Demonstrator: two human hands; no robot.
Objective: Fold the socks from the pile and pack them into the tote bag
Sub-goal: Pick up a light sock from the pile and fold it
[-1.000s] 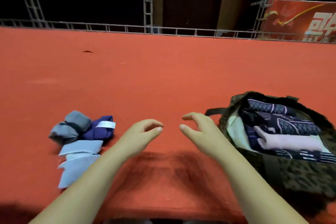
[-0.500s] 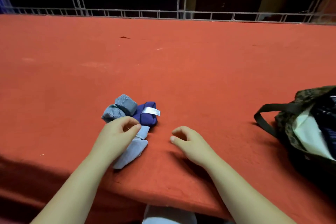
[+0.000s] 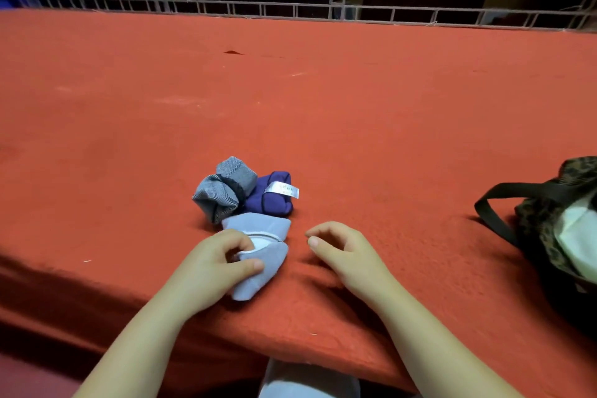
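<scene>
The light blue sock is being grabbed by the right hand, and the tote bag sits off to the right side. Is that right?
Not quite. The head view shows the left hand pinching the light blue sock, not the right hand, which rests beside it with loosely curled fingers and holds nothing. The rest is right: the tote bag sits off to the right side.
</scene>
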